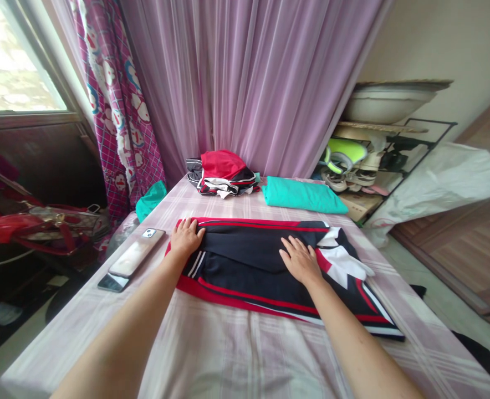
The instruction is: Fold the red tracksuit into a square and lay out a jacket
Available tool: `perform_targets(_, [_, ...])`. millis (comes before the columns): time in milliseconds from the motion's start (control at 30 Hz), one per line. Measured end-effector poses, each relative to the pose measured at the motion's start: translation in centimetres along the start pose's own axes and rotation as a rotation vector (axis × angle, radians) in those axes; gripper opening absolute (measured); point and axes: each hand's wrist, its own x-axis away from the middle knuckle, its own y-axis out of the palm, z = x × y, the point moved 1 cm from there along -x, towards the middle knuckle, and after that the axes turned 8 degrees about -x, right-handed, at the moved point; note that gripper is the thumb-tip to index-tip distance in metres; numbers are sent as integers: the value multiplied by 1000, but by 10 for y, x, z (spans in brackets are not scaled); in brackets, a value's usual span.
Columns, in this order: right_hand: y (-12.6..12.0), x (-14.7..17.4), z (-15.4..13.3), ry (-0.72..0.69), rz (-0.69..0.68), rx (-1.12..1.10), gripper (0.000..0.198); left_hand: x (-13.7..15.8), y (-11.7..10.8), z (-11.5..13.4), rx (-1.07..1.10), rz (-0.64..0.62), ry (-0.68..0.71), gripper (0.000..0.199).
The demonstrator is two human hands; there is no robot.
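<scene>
Jacket [245,252] laid flat across middle of table [215,354], seemingly part-folded; length not yet doubled over.
Sleeve apparently brought in along body, striped cuff [197,265] set at L end; collar end w/ white panels [345,265] spread twd table's R edge, its nr corner poking out, so squaring-up judged incomplete. Red layer seen along nr side, not yet tucked in line. L hand [185,238] placed palm-down on L end, R hand [301,259] laid palm-down nr collar end; fingers of both loosely spread, nothing gripped. At table's far edge, R of centre, teal cloth [305,195] already folded to flat block; beside it, clothes pile [224,170] stacked loosely, how well folded can't be told. Phone [139,252] rested nr table's L edge, apart from jacket.
</scene>
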Motion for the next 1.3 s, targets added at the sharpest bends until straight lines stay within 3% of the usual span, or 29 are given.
perform_targets(433, [-16, 0, -13, 61, -60, -34, 52, 6, -3, 4, 3, 92, 13, 53])
perform_targets(600, [-27, 3, -74, 7, 46, -117, 55, 5, 0, 3, 3, 104, 10, 52])
perform_targets(700, [-17, 9, -114, -137, -19, -211, 56, 5, 0, 3, 6, 124, 14, 51])
perform_targets(800, [-3, 14, -127, -210, -124, -238, 56, 6, 0, 2, -1, 139, 26, 51])
perform_targets(867, [2, 13, -116, -202, -146, -226, 56, 6, 0, 2, -2, 139, 30, 51])
perform_targets(967, [-1, 9, -77, -142, -130, -166, 57, 5, 0, 1, -1, 141, 31, 51])
perform_targets(1100, [-8, 7, -14, 59, -84, -87, 56, 5, -1, 2, 4, 129, 37, 52])
perform_targets(1200, [-5, 8, 19, 128, 17, -68, 52, 6, -1, 3, 5, 127, 35, 53])
perform_targets(1300, [2, 8, 34, 67, 166, -128, 47, 6, -2, 2, -6, 159, 41, 51])
